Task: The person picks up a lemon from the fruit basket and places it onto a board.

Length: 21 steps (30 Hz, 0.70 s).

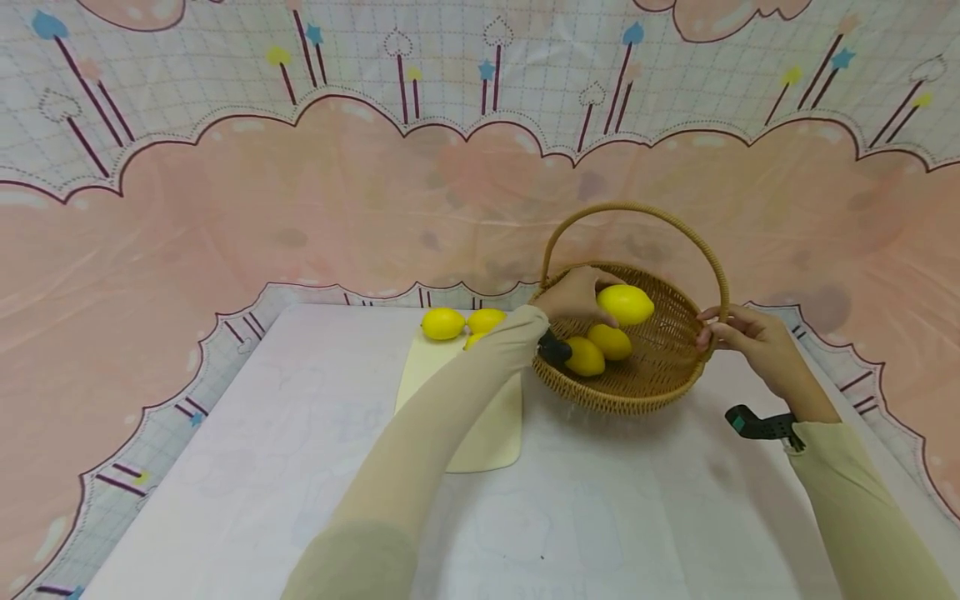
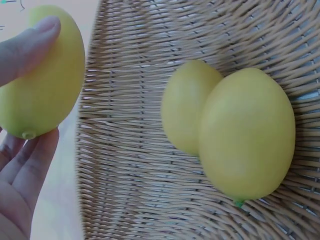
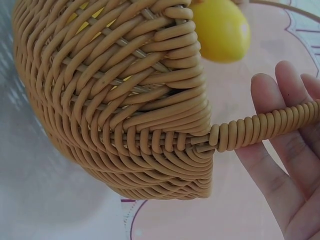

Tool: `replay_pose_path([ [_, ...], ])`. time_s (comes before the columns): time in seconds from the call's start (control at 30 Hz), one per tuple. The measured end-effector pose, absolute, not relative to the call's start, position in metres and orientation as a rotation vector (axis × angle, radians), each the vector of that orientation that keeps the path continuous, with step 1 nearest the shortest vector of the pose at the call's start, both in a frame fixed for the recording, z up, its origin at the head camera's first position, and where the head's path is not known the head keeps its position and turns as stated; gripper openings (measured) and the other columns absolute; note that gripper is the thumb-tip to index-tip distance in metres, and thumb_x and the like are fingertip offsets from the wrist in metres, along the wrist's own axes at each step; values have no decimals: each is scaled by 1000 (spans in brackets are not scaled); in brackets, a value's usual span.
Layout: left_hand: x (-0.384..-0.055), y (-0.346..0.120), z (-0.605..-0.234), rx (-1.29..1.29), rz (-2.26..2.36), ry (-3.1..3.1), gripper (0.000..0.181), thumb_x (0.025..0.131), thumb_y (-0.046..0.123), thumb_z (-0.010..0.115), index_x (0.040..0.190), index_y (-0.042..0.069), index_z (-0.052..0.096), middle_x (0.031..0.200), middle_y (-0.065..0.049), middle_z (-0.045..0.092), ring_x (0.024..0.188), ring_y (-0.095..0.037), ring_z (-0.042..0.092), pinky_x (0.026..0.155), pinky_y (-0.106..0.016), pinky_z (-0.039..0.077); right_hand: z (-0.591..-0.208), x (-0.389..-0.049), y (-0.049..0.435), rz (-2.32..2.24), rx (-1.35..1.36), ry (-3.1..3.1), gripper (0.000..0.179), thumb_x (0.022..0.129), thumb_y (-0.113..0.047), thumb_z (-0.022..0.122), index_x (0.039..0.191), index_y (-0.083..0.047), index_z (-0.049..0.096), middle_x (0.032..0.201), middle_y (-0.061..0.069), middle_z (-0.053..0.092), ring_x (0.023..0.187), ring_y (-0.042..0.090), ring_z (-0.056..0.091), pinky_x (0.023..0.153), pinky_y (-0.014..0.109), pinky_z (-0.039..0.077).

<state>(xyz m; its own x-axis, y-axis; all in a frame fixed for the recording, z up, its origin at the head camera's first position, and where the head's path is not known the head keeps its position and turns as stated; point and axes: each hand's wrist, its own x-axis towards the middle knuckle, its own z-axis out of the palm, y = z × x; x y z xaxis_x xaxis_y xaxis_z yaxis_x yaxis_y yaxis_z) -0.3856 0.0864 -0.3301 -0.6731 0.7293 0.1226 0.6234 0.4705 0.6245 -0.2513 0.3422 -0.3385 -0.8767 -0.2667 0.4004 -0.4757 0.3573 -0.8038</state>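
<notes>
My left hand (image 1: 573,296) holds a yellow lemon (image 1: 628,306) above the mouth of a brown wicker basket (image 1: 656,375). In the left wrist view, the thumb lies on one side of this lemon (image 2: 60,80) and the fingers on the other. Two more lemons rest inside the basket, a front lemon (image 2: 247,135) and a rear lemon (image 2: 185,107), touching each other. At the basket's right side, my right hand (image 1: 765,346) grips the base of the arched handle (image 3: 270,125). The basket leans with its opening toward me.
Left of the basket lies a pale yellow board (image 1: 483,442) on the white-covered table (image 1: 247,442). Several lemons sit at its far end, including a left lemon (image 1: 443,323); my left sleeve partly covers them. A patterned pink cloth (image 1: 375,208) hangs behind.
</notes>
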Motion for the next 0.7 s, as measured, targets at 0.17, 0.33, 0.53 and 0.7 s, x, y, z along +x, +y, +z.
replay_pose_path([
  [0.17, -382, 79, -322, 1178, 990, 2568, 68, 73, 25, 81, 134, 14, 53, 131, -3, 58, 114, -14, 57, 93, -19, 47, -338, -251, 342, 1530, 661, -2418, 20, 96, -2, 46, 105, -11, 63, 78, -7, 68, 75, 4, 64, 71, 14, 54],
  [0.33, -374, 66, -313, 1209, 1046, 2544, 66, 74, 18, 80, 134, 11, 53, 131, -6, 57, 114, -18, 56, 92, -21, 48, -338, -252, 342, 1563, 679, -2400, 21, 96, -1, 46, 104, -11, 63, 78, -7, 68, 75, 4, 65, 71, 14, 54],
  [0.53, -362, 46, -308, 1192, 1075, 2567, 69, 73, 17, 81, 135, 10, 51, 132, -6, 56, 114, -19, 57, 93, -23, 49, -338, -253, 342, 1623, 723, -2373, 20, 96, -1, 46, 105, -10, 62, 79, -5, 68, 75, 4, 65, 71, 14, 54],
  [0.7, -354, 24, -310, 1153, 1146, 2562, 70, 73, 14, 81, 136, 10, 51, 137, -8, 52, 118, -22, 55, 97, -28, 48, -338, -253, 342, 1663, 747, -2348, 20, 96, 0, 46, 104, -9, 62, 79, -4, 68, 74, 5, 65, 71, 15, 55],
])
